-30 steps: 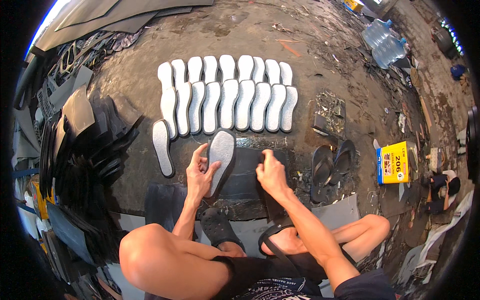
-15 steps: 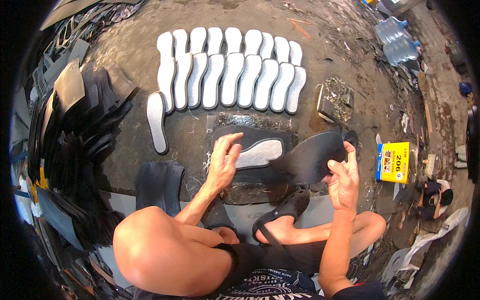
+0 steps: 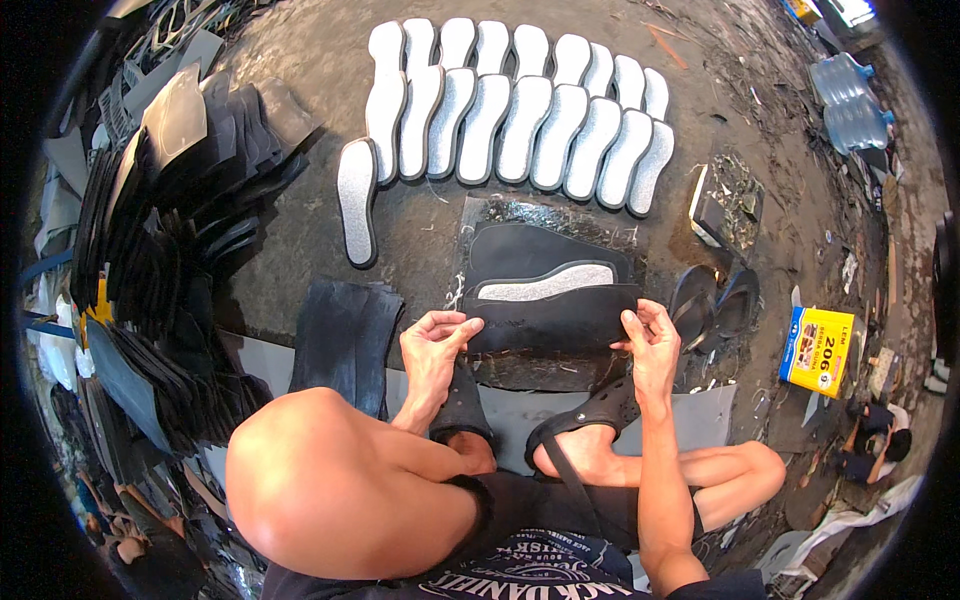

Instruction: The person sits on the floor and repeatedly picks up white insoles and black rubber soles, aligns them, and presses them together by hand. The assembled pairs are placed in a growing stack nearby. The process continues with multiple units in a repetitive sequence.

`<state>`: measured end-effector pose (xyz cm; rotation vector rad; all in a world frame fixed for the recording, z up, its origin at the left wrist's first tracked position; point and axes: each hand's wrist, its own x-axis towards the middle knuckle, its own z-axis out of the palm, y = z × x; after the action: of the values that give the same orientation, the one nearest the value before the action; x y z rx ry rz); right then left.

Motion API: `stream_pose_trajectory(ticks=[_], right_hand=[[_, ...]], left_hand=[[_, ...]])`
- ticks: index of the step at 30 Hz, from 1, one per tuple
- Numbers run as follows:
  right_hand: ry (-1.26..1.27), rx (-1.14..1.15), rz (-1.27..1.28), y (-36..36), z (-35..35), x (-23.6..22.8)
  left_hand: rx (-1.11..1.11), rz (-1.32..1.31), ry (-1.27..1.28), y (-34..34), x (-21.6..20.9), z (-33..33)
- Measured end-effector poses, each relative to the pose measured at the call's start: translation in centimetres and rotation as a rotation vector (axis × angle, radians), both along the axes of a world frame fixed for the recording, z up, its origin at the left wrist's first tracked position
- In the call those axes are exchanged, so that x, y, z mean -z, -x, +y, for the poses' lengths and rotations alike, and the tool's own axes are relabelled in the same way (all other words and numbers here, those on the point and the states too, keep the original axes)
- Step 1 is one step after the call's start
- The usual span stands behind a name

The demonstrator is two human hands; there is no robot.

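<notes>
While left grip and right grip pinch its opposite ends, the black sheet stretches between them.

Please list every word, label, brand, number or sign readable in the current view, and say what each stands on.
Yellow box with a blue side strip: large dark lettering and a number, readable but not copied out here.
Dark shirt: large white lettering, partly readable, also not copied; its smaller lines are too small to read surely.
Black sheet held between both hands: a small mark near its left end, too faint to read.
</notes>
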<state>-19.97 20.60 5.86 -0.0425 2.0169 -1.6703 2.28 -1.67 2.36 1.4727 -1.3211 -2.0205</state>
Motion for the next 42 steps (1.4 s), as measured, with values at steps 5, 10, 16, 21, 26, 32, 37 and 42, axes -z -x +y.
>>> stream_pose_trajectory(ticks=[5, 10, 16, 21, 26, 32, 37, 42], right_hand=[[-0.022, 0.012, -0.029, 0.3, 0.2, 0.9], [-0.053, 0.016, -0.008, 1.3, -0.8, 1.3], [-0.061, 0.008, 0.008, 2.0, -1.2, 1.6], [-0.053, 0.021, -0.003, 2.2, -1.3, 1.9], [-0.109, 0.028, 0.029, 2.7, -1.5, 2.5], [-0.252, -0.003, 0.12, 3.8, -2.3, 2.7], [-0.31, -0.036, 0.296, 4.2, -2.1, 4.2], [-0.392, -0.073, 0.162, 4.5, -3.2, 2.4]], left_hand=[[-0.043, 0.039, 0.013, 0.9, 0.3, -0.4], [-0.081, -0.002, 0.01, 2.0, 1.0, -1.2], [-0.092, -0.029, 0.019, 2.7, 1.6, -1.2], [-0.097, -0.015, 0.009, 2.7, 1.9, -1.3], [-0.093, -0.022, 0.038, 2.9, 2.1, -1.2], [-0.079, -0.05, 0.063, 3.1, 2.3, -1.0], [-0.072, -0.032, 0.082, 3.1, 2.6, -0.8], [-0.081, -0.03, 0.131, 3.2, 2.6, -0.6]])
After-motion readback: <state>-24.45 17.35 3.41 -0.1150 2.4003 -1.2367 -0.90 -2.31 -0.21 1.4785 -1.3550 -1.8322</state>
